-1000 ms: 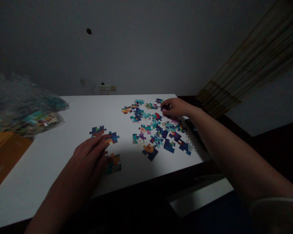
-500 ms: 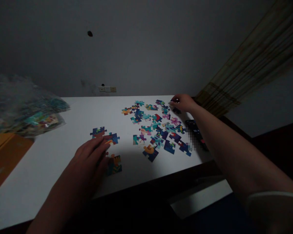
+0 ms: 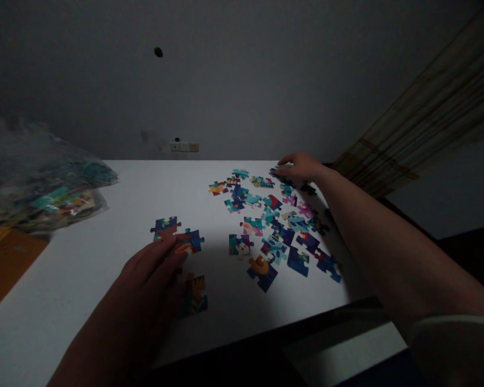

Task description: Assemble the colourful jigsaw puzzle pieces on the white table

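Observation:
My left hand (image 3: 151, 274) lies over a small group of jigsaw pieces at the left, its fingers stretched out and touching them. An upper piece with blue and brown (image 3: 165, 228) and one with an orange shape (image 3: 191, 240) show past the fingers. A darker piece (image 3: 196, 295) lies by the hand's lower side, partly covered. At the table's far side, my right hand (image 3: 300, 167) has its fingers closed at a purple-blue jigsaw piece (image 3: 273, 172), which they partly hide. Several loose colourful jigsaw pieces (image 3: 272, 247) are spread between the hands.
The white table (image 3: 137, 188) meets a grey wall with sockets (image 3: 184, 147). Clear plastic bags (image 3: 72, 183) and an orange box (image 3: 12, 263) occupy the left. A dark object is mostly hidden beneath my right forearm. Curtains (image 3: 391, 145) hang at the right.
My right hand has shifted left to the purple-blue jigsaw piece at the far side. My left hand stays on its group. The camera view has moved slightly.

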A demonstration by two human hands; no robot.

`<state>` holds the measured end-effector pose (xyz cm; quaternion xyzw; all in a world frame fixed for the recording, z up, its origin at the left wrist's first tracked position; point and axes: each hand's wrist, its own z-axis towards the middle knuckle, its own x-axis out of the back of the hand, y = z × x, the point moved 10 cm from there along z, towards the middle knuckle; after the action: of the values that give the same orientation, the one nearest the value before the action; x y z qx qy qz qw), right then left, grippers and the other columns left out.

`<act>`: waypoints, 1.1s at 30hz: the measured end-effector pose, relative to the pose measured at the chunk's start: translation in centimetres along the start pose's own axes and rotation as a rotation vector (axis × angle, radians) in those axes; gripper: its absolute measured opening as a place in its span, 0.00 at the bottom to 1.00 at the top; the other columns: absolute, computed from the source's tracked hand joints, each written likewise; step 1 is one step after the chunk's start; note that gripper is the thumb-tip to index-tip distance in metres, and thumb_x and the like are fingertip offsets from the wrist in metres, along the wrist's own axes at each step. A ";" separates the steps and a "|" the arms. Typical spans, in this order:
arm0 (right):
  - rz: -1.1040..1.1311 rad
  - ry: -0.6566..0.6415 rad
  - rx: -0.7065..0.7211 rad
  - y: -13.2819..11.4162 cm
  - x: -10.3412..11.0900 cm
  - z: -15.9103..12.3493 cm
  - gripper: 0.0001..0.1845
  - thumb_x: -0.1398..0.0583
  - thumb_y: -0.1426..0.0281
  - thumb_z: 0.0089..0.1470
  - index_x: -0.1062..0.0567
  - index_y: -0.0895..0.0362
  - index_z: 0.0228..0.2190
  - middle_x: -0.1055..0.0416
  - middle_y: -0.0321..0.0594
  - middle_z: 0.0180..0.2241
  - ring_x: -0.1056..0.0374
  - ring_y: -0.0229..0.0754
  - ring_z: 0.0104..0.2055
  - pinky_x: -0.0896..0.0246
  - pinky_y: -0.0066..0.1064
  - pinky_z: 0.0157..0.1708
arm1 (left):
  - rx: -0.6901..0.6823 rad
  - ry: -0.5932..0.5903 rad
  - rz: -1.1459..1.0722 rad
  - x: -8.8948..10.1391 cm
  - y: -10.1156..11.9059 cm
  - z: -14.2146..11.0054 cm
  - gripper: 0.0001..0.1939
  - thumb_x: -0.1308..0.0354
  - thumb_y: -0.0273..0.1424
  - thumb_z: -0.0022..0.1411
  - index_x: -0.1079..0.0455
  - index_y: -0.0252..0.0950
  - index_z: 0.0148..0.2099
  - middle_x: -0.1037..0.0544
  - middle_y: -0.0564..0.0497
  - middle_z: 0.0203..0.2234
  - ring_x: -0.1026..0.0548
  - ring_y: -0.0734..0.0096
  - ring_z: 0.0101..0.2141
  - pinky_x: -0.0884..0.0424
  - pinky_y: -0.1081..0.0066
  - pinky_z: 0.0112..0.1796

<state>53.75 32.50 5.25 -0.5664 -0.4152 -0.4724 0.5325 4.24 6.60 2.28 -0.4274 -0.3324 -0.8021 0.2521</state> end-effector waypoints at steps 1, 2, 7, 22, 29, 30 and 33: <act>0.017 -0.036 0.036 -0.8 -0.4 0.0 0.21 0.24 0.55 0.67 0.07 0.50 0.56 0.08 0.53 0.57 0.12 0.63 0.57 0.20 0.49 0.62 | 0.005 -0.003 0.008 -0.1 -0.1 -0.1 0.30 0.46 0.37 0.90 0.38 0.54 0.86 0.33 0.45 0.86 0.29 0.38 0.81 0.21 0.29 0.74; 0.031 -0.067 0.065 -1.5 -0.8 0.1 0.21 0.23 0.56 0.65 0.06 0.49 0.56 0.08 0.51 0.57 0.12 0.61 0.56 0.20 0.47 0.62 | 0.007 -0.003 0.012 -0.1 -0.2 -0.2 0.30 0.46 0.37 0.90 0.39 0.55 0.87 0.34 0.45 0.86 0.30 0.38 0.81 0.21 0.29 0.74; 0.076 -0.097 0.090 -3.1 -0.5 0.4 0.18 0.19 0.63 0.59 0.06 0.53 0.50 0.08 0.54 0.51 0.12 0.62 0.52 0.19 0.47 0.59 | 0.027 -0.013 0.012 -0.4 -0.7 -0.5 0.31 0.46 0.33 0.89 0.37 0.55 0.86 0.33 0.46 0.86 0.27 0.41 0.79 0.19 0.33 0.74; 0.458 0.174 -0.054 -6.2 -0.5 4.4 0.14 0.23 0.67 0.70 0.12 0.53 0.55 0.11 0.50 0.48 0.17 0.45 0.41 0.18 0.36 0.47 | -0.009 0.022 0.044 0.0 -0.4 -0.7 0.32 0.47 0.35 0.90 0.40 0.56 0.88 0.34 0.48 0.87 0.26 0.43 0.79 0.17 0.39 0.72; 0.188 0.088 -0.024 -5.8 -0.1 4.8 0.11 0.28 0.64 0.71 0.07 0.55 0.50 0.09 0.57 0.51 0.15 0.59 0.53 0.21 0.45 0.56 | 0.019 0.004 0.037 -0.4 -0.8 -0.9 0.36 0.45 0.35 0.88 0.42 0.58 0.90 0.35 0.48 0.87 0.26 0.42 0.79 0.17 0.37 0.73; 0.145 0.090 -0.024 -5.3 0.3 4.5 0.14 0.31 0.64 0.74 0.07 0.55 0.53 0.09 0.59 0.54 0.15 0.62 0.57 0.22 0.47 0.59 | 0.021 0.013 0.031 -0.3 -0.7 -0.8 0.35 0.45 0.35 0.88 0.42 0.58 0.90 0.34 0.48 0.87 0.26 0.41 0.78 0.17 0.36 0.73; 0.032 0.004 0.002 -4.0 -0.1 2.9 0.19 0.32 0.64 0.73 0.07 0.54 0.58 0.09 0.58 0.57 0.14 0.63 0.60 0.23 0.47 0.62 | 0.027 0.027 0.022 -0.1 -0.1 -0.6 0.32 0.47 0.35 0.89 0.40 0.55 0.88 0.31 0.47 0.85 0.26 0.42 0.78 0.17 0.35 0.73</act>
<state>50.10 35.76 6.00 -0.5716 -0.4056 -0.4643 0.5415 3.87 6.28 1.95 -0.4167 -0.3347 -0.8005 0.2713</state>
